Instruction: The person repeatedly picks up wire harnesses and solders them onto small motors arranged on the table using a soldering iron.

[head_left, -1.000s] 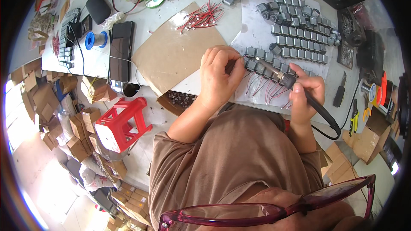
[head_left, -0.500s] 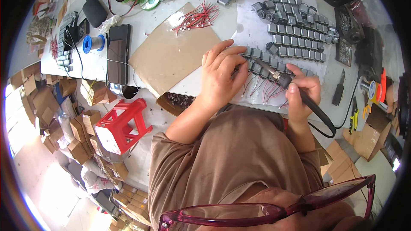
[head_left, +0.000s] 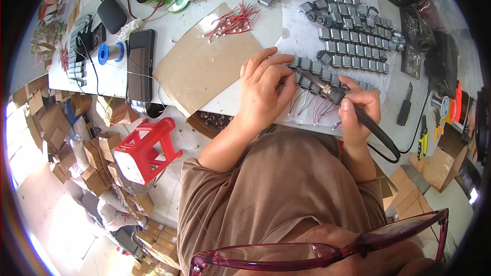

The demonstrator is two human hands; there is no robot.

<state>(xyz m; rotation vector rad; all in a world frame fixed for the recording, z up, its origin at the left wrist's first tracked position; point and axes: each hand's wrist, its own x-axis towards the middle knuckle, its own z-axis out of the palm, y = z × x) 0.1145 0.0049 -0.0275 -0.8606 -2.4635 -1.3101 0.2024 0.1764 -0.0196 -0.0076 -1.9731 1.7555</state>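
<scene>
My right hand (head_left: 362, 106) grips a soldering iron (head_left: 336, 95) like a pen, its metal tip pointing left and up toward the small silver motors (head_left: 306, 63) at the table's near edge. Beside that tip, my left hand (head_left: 267, 88) is closed, thumb and fingers bent together at the left end of the near motor row; what they pinch is hidden behind them. Thin red and black wires (head_left: 318, 112) trail from the near motors toward me. Farther back, more motors (head_left: 355, 50) stand in neat rows on white paper.
A bundle of red wires (head_left: 232, 20) lies on a brown cardboard sheet (head_left: 204, 66). Left of it are a phone (head_left: 141, 66) and a blue solder spool (head_left: 111, 52). A knife (head_left: 404, 106) and yellow-green cutters (head_left: 423, 138) lie right. A red stool (head_left: 148, 148) stands on the floor.
The soldering iron and my right hand have shifted slightly left, the tip moving with them along the near motors. My left hand stays almost still.
</scene>
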